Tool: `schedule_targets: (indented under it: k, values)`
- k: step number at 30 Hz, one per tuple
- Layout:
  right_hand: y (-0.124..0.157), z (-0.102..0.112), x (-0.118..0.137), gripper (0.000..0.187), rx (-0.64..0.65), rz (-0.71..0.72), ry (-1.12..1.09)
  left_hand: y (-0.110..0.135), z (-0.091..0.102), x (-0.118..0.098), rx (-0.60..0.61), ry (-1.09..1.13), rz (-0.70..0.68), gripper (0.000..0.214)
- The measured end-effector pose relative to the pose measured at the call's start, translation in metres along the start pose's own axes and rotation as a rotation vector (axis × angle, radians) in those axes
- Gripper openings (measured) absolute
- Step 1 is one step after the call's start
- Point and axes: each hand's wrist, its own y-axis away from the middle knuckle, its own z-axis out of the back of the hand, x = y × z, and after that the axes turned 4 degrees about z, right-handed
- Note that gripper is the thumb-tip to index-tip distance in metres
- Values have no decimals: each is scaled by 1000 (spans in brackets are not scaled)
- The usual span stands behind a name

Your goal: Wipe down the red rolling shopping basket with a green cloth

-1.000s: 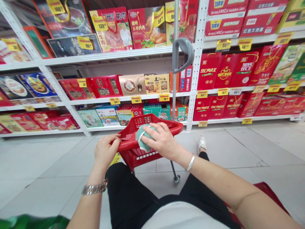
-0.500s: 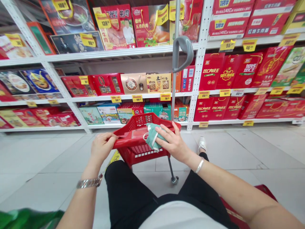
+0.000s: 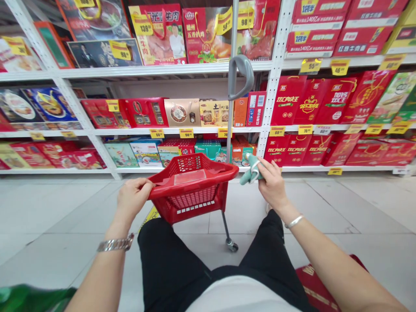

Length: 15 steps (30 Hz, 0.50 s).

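Note:
My left hand (image 3: pixel 134 198) is closed round the left end of the red handle bar on a small shopping cart (image 3: pixel 190 208). A pale label panel lies along the middle of that bar. To the right of the cart, apart from it, my right hand (image 3: pixel 272 182) grips a folded green cloth (image 3: pixel 251 170) with white edging. A grey pole (image 3: pixel 231 123) with a looped grey grip (image 3: pixel 240 77) rises behind the cart's right side. One caster wheel (image 3: pixel 232 245) shows beneath it on the floor.
White shelves (image 3: pixel 182 132) filled with boxed goods and yellow price tags stand ahead. Red gift bags (image 3: pixel 287 102) line the right section. A dark red item (image 3: pixel 316 286) lies by my right leg, and something green (image 3: pixel 35 297) is at lower left.
My right hand has lifted the green cloth off the cart's handle and moved it right. My left hand stays on the bar, and the cart appears slightly further left in view.

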Motion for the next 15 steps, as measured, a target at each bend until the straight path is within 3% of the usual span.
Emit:
schedule_targets:
  k: [4,9,12,15]
  values:
    - [-22,-1,51,54,10,148,-104,-2,-1,1,-8,-37,9,30]
    - [-44,-30,129,34,48,410,-127,-7,2,2,21,-38,-18,29]
    - [-45,-48,149,29,105,481,-100,-8,3,3,27,-32,-40,29]
    - [-40,-52,145,27,155,467,-92,-7,1,5,13,-30,-53,29]
